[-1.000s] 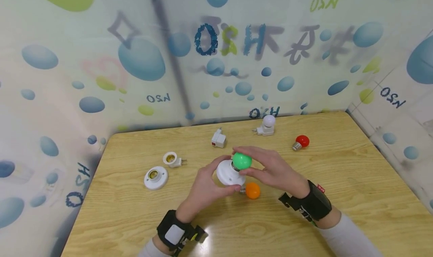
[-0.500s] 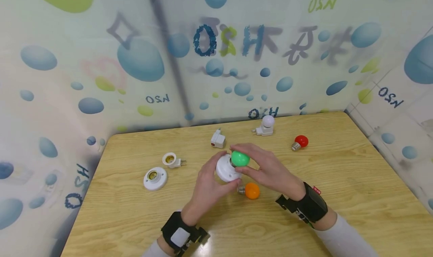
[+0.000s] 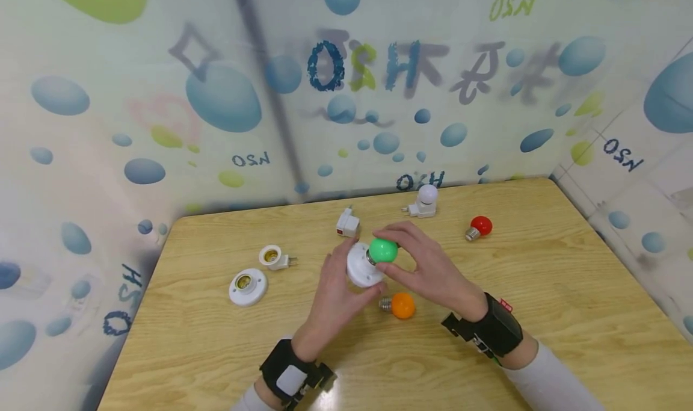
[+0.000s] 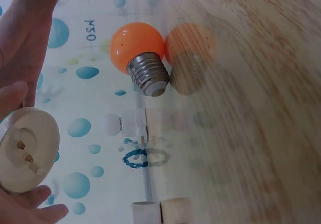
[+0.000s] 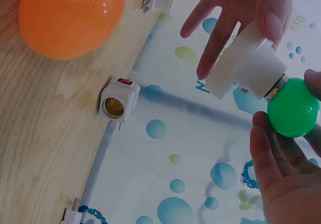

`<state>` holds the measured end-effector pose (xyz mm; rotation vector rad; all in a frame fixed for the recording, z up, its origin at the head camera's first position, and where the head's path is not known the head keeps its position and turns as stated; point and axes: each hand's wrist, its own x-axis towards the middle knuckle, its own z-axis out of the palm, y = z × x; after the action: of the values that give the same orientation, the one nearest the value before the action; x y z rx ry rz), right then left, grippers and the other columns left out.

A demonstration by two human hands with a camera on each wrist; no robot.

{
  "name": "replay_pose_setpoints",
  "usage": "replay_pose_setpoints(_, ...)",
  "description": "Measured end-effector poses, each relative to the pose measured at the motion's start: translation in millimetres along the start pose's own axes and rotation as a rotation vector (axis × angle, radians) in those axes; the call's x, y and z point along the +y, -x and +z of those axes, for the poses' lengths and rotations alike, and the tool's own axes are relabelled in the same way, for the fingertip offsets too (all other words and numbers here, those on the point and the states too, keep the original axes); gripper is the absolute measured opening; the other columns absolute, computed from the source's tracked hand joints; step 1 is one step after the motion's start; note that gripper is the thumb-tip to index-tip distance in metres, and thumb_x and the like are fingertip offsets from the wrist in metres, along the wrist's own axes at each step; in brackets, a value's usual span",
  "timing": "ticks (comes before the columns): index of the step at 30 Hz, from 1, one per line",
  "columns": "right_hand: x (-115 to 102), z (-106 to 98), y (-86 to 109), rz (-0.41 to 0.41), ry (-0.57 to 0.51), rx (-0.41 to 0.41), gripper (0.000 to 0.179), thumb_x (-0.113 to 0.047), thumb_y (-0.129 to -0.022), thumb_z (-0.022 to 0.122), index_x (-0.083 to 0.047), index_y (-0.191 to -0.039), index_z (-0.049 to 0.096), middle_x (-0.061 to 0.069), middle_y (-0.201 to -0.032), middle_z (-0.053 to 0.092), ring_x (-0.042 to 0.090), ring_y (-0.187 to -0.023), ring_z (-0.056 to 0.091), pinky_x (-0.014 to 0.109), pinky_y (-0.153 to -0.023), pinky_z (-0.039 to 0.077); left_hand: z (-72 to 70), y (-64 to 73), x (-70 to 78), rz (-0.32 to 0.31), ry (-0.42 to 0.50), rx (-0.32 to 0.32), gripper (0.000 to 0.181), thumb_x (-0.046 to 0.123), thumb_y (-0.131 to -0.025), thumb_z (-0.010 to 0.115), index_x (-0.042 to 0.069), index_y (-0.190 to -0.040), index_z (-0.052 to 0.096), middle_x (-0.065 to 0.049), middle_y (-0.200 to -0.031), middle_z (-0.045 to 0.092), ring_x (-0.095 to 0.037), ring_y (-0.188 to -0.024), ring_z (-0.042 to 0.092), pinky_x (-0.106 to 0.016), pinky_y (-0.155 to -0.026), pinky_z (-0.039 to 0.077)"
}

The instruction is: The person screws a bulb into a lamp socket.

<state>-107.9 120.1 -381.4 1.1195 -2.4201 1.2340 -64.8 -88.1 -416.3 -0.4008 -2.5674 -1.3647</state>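
My left hand (image 3: pixel 338 287) grips a round white lamp holder (image 3: pixel 361 266) by its rim, thumb at the near side and fingers at the far side. The left wrist view shows the underside of this lamp holder (image 4: pixel 30 148) with two brass screws. Thumb and fingers of my right hand (image 3: pixel 425 266) pinch a green light bulb (image 3: pixel 383 250). Its metal base sits in the mouth of the holder, with a strip of thread showing in the right wrist view beside the green bulb (image 5: pixel 293 107). Both are held up above the table. An orange bulb (image 3: pixel 403 305) lies just below the hands.
On the wooden table (image 3: pixel 216 351) at left are another round lamp holder (image 3: pixel 248 287) and a plug-in socket (image 3: pixel 272 257). Toward the back stand a switched plug socket (image 3: pixel 348 223) and a plug with a white bulb (image 3: pixel 426 201). A red bulb (image 3: pixel 480 225) lies at right.
The holder and green bulb have shifted slightly left and away from me. My right fingers have changed their place a little around the bulb. The things on the table stay put.
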Motion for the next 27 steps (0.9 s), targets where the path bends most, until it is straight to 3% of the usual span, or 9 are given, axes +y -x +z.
replay_pose_setpoints(3, 2, -3, 0.8, 0.004, 0.022, 0.002, 0.050, -0.013, -0.091, 0.081, -0.010, -0.137, 0.063, 0.006, -0.135, 0.060, 0.024, -0.122, 0.058, 0.046, -0.101, 0.053, -1.2, 0.9, -1.0, -0.012, -0.005, -0.029, 0.113, 0.032, -0.076, 0.094, 0.007, -0.162, 0.025, -0.016, -0.162, 0.038, -0.034, -0.143, 0.041, -0.060, -0.119, 0.028)
replay_pose_setpoints(6, 6, -10, 1.7, 0.010, 0.059, 0.005, 0.051, -0.012, -0.090, 0.082, -0.009, -0.137, 0.063, 0.007, -0.136, 0.059, 0.026, -0.122, 0.058, 0.048, -0.101, 0.053, -4.7, 3.3, -4.2, -0.025, -0.021, -0.046, 0.114, 0.035, -0.079, 0.091, 0.010, -0.165, 0.021, -0.014, -0.168, 0.027, -0.035, -0.151, 0.030, -0.065, -0.121, 0.019)
replay_pose_setpoints(10, 12, -26, 2.7, 0.025, 0.111, 0.016, 0.052, -0.010, -0.089, 0.082, -0.007, -0.138, 0.062, 0.010, -0.139, 0.058, 0.028, -0.125, 0.057, 0.049, -0.101, 0.052, -13.1, 3.5, -8.6, -0.004, -0.044, -0.037, 0.094, 0.032, -0.086, 0.084, 0.008, -0.161, 0.032, -0.014, -0.167, 0.029, -0.036, -0.152, 0.029, -0.073, -0.118, 0.015)
replay_pose_setpoints(15, 20, -47, 3.5, 0.049, 0.168, 0.045, 0.054, -0.007, -0.089, 0.081, -0.006, -0.139, 0.061, 0.012, -0.141, 0.057, 0.031, -0.128, 0.056, 0.050, -0.101, 0.051, -25.6, -0.4, -12.4, 0.010, -0.044, -0.030, 0.075, 0.027, -0.090, 0.079, 0.004, -0.152, 0.046, -0.013, -0.163, 0.037, -0.037, -0.149, 0.033, -0.073, -0.118, 0.013)
replay_pose_setpoints(22, 37, -78, 4.6, 0.104, 0.241, 0.085, 0.056, 0.000, -0.089, 0.079, -0.002, -0.141, 0.059, 0.018, -0.138, 0.058, 0.036, -0.123, 0.058, 0.056, -0.097, 0.051, -41.5, -0.4, -19.5, -0.016, -0.005, -0.013, 0.066, 0.020, -0.092, 0.077, 0.005, -0.150, 0.050, -0.013, -0.158, 0.043, -0.038, -0.143, 0.043, -0.061, -0.112, 0.038)
replay_pose_setpoints(27, 52, -96, 4.0, 0.150, 0.283, 0.076, 0.054, -0.003, -0.091, 0.078, -0.002, -0.141, 0.058, 0.020, -0.138, 0.059, 0.039, -0.123, 0.057, 0.058, -0.098, 0.050, -53.1, 1.9, -26.9, -0.014, -0.014, 0.020, 0.061, 0.018, -0.091, 0.077, 0.004, -0.146, 0.054, -0.015, -0.153, 0.050, -0.038, -0.140, 0.047, -0.059, -0.112, 0.040)
